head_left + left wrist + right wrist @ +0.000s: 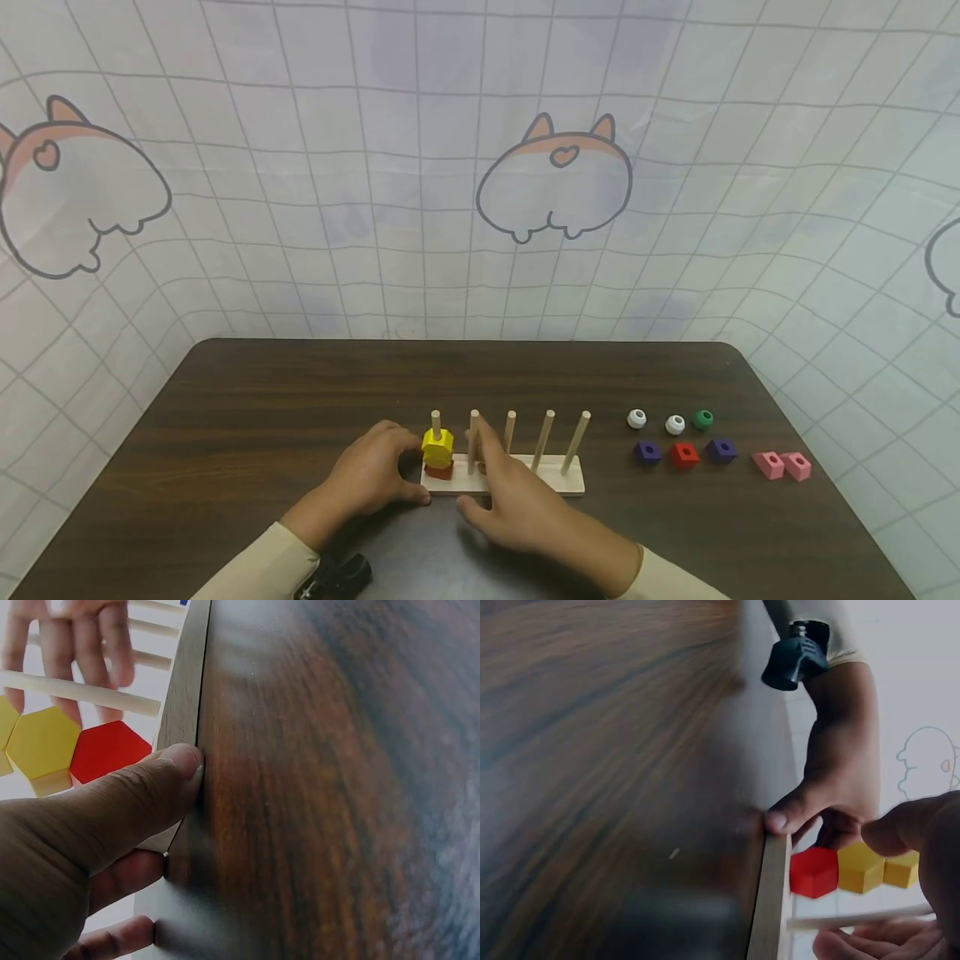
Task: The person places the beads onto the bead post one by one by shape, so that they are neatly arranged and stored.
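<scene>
Left hand: the left hand (367, 477) grips the near end of the peg board (555, 481), its thumb on the front edge and its other fingers around the end.
Right hand: the right hand (521, 500) is spread, thumb well apart from the long fingers, with the second peg (473, 442) passing between them; whether it touches the peg cannot be told.
Peg board: a pale wooden base with five pegs in a row, lying between the hands and reaching out past the right one.
First peg: the first peg (436, 425), just beside the left hand's fingers, carries a red hexagon (814, 871) at the bottom and two yellow hexagons (860, 868) above it.
Loose beads: beyond the right hand, to its right, lie two white beads (637, 418) and a green bead (703, 419).
Loose blocks: nearer the person than the beads, two dark blue blocks (647, 453) flank a red block (684, 456); farthest right of the hands, two pink blocks (768, 465) sit side by side.
Under everything: a dark wooden table (300, 392).
</scene>
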Tool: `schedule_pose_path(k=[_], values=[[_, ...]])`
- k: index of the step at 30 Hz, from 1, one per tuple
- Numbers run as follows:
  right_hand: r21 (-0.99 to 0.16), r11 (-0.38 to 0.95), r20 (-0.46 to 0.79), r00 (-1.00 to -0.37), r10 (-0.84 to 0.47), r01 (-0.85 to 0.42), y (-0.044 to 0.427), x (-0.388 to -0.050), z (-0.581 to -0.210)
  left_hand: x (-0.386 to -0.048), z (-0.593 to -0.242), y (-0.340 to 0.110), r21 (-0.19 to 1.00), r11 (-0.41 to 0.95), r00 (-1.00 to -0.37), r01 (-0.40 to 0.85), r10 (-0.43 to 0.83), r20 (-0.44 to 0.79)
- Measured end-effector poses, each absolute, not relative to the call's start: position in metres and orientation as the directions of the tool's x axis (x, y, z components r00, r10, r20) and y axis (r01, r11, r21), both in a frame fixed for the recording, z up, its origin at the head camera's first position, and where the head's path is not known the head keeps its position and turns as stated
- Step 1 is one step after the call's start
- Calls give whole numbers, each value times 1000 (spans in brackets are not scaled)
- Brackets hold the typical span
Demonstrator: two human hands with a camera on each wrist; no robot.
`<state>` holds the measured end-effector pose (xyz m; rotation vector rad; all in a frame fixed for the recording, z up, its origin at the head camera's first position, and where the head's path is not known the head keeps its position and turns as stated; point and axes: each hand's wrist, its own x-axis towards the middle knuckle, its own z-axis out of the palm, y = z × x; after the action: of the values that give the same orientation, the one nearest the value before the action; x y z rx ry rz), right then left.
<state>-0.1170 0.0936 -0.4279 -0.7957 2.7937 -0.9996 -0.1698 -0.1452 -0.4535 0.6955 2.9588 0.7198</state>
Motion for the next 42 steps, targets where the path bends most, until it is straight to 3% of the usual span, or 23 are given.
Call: schedule_pose_path(k=[5, 11, 16, 24, 35, 42], values=[[-574, 654, 80, -828, -554, -493, 115, -110, -433, -170, -453, -145, 447, 799, -906, 403, 416, 75], [-443, 636, 139, -749, -647, -632, 150, -107, -436, -169, -453, -144, 452, 802, -911, 392, 406, 69], [-382, 629, 199, -725, -659, -677, 177, -106, -441, -170, -453, -145, 451, 797, -906, 402, 417, 70], [-348, 646, 284, -733, -618, -680, 218, -107, -447, -170, -451, -145, 447, 795, -900, 411, 431, 61], [-219, 741, 417, -748, -517, -635, 276, -122, -441, -169, -450, -142, 459, 801, -911, 384, 409, 48], [-224, 819, 340, -830, -442, -528, 305, -132, -437, -168, -450, -142, 469, 796, -910, 382, 414, 39]])
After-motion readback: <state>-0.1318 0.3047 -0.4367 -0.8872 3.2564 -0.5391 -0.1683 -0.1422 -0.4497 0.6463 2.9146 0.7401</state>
